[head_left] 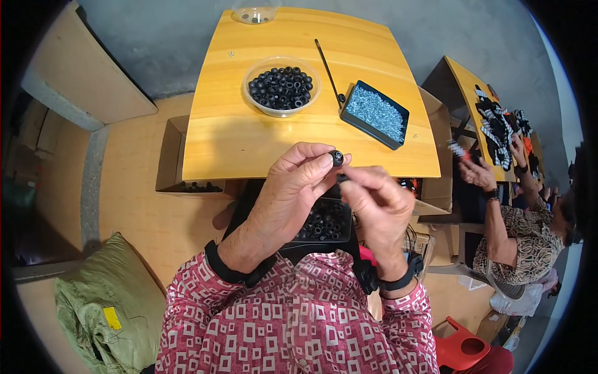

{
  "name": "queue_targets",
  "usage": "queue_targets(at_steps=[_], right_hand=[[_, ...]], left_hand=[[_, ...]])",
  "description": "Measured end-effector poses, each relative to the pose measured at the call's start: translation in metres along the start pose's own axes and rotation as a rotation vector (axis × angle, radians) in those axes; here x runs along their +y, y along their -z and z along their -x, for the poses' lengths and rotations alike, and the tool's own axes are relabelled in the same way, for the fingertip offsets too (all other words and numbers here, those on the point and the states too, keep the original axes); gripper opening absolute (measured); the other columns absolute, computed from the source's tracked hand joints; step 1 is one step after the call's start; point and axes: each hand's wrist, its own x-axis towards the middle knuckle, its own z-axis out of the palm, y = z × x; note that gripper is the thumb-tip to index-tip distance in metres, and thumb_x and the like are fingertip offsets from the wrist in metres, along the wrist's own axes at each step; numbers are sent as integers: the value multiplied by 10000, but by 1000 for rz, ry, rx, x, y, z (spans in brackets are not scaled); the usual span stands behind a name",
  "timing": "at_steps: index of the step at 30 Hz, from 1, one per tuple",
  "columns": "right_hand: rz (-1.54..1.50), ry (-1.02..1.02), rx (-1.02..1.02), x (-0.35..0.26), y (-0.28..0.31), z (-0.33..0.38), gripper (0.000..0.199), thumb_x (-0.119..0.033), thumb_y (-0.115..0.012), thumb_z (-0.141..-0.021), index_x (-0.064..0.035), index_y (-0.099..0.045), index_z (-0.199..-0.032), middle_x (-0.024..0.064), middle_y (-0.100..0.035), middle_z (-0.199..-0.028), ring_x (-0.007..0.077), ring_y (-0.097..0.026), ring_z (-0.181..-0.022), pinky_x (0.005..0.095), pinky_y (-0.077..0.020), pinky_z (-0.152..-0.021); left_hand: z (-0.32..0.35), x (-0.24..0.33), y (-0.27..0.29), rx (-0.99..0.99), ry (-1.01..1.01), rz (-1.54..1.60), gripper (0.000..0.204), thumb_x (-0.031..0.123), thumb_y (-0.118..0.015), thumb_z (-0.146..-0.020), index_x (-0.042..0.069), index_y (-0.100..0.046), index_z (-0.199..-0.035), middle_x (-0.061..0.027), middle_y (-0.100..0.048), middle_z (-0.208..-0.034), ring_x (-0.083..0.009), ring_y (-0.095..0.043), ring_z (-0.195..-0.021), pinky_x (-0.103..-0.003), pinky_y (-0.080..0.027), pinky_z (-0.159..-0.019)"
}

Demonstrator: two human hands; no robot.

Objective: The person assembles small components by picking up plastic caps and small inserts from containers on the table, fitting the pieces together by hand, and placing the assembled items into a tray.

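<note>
My left hand [291,184] pinches a small black rounded part [337,158] with a hole in its face, held up near the table's front edge. Close beside it, my right hand [383,202] is closed, thumb against fingers, on a tiny dark piece [342,178] whose kind I cannot make out; motion blurs it. Below both hands, a dark tray [336,230] in my lap holds many black parts. On the table, a clear plastic bowl [282,113] is heaped with similar hollow black parts. To its right lies a black tray [395,143] of small shiny metal pieces.
A thin black rod [327,68] lies on the wooden table [224,137] by the metal pieces. Another clear bowl [255,14] stands at the far edge. Cardboard boxes [171,171] flank the table. A green sack [109,299] is at left; a co-worker [523,249] sits at right.
</note>
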Motion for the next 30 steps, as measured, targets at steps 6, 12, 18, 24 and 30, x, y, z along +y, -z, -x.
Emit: queue_targets(at_steps=[6,12,18,24,30], right_hand=[[-250,-149,61,-5,17,-9,208,20,-678,-824,34,-669,-1031,81,-660,-894,126,-636,-740,237,-540,-671],[-220,-63,51,-8,23,-14,155,64,-689,-806,35,-679,-957,56,-657,-872,98,-609,-754,211,-500,-701],[-134,-17,-4,-14,25,-15,127,54,-693,-806,34,-679,-930,44,-650,-857,85,-594,-754,211,-487,-695],[-233,-137,15,-7,28,-14,101,9,-687,-829,24,-684,-929,30,-655,-837,86,-601,-733,214,-495,-675],[-230,-160,45,-6,27,-14,114,-5,-686,-834,20,-690,-946,45,-669,-817,93,-615,-713,216,-507,-646]], left_hand=[[8,-5,-7,34,33,-30,173,115,-597,-918,77,-587,-1086,-64,-613,-1136,-206,-565,-1116,-373,-409,-1026],[9,-3,-10,-8,91,6,227,84,-611,-908,39,-578,-1128,-74,-610,-1126,-199,-565,-1113,-352,-453,-999],[8,-7,-15,4,53,0,250,65,-599,-912,4,-574,-1153,-84,-587,-1149,-191,-569,-1092,-353,-459,-1003],[11,-4,-16,-3,63,-10,231,48,-591,-912,1,-580,-1138,-82,-591,-1131,-191,-583,-1068,-355,-469,-996],[11,-6,-15,10,77,-18,221,45,-591,-910,1,-586,-1126,-91,-609,-1093,-213,-615,-1031,-354,-477,-985]])
